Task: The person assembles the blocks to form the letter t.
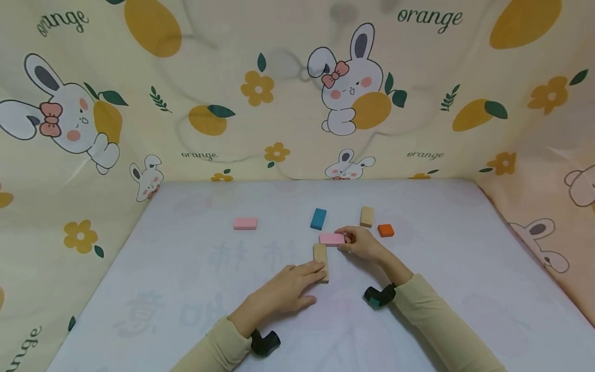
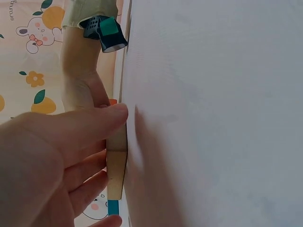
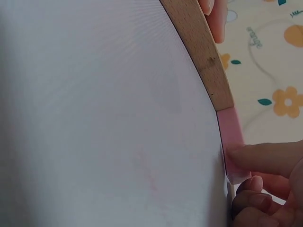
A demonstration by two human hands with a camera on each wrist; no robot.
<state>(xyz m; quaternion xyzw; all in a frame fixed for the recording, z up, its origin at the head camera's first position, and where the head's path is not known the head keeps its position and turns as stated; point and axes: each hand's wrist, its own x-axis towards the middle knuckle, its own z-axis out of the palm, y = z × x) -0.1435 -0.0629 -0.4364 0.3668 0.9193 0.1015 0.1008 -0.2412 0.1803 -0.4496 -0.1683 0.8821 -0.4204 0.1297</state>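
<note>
Plainly, on the white surface [image 1: 441,248], the left hand [image 1: 284,288] rests spread fingers (thumb apart) on a long wooden block [image 1: 319,253], while the right hand [image 1: 364,243] pinches a smaller pink block [image 1: 330,239] touching its far end, midway between the surface's left and right edges.

I've got pink blks [image 1: 330,239], blue blk [image 1: 318,219], orange blk [image 1: 386,230], tan blks [image 1: 319,252] w/ wood grain. Table [image 1: 186,217] whitish w/ faint grey marks [image 1: 139,312]. I see pale khaki sleeves [image 1: 446,320], R wrist cam [image 1: 378,297] black w/ green patch. Backdrop [image 1: 288,113] cream w/ white rabbits [image 1: 350,85], pink bows [image 1: 335,75], yellow-orange fruit [image 1: 153,26], yellow flowers [image 1: 257,88], green leaves [image 1: 398,98], dark "orange" txt [image 1: 429,18].
</note>
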